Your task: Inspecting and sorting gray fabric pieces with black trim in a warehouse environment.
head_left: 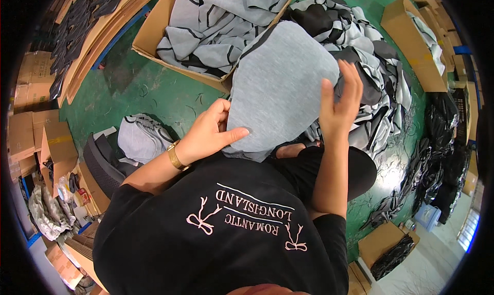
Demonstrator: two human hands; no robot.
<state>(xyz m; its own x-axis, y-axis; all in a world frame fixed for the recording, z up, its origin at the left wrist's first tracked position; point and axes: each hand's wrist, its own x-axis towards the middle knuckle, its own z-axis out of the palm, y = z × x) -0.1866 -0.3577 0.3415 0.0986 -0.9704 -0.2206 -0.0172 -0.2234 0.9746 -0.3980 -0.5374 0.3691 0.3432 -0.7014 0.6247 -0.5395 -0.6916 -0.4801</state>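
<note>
A grey fabric piece (280, 84) with rounded corners and a dark strip along its upper left edge is spread out in front of me. It may be more than one layer, as a second edge shows at the bottom. My left hand (210, 133) pinches its lower left edge, thumb on top and fingers underneath. My right hand (341, 102) is raised beside the fabric's right edge, thumb and fingers apart. Whether its palm touches the fabric I cannot tell.
An open cardboard box (150, 40) of loose grey fabric stands ahead. To the right, a heap of grey and black pieces (368, 58) lies on the green floor (172, 97). At left sit a stack of grey pieces (141, 140) and a dark ridged object (100, 164).
</note>
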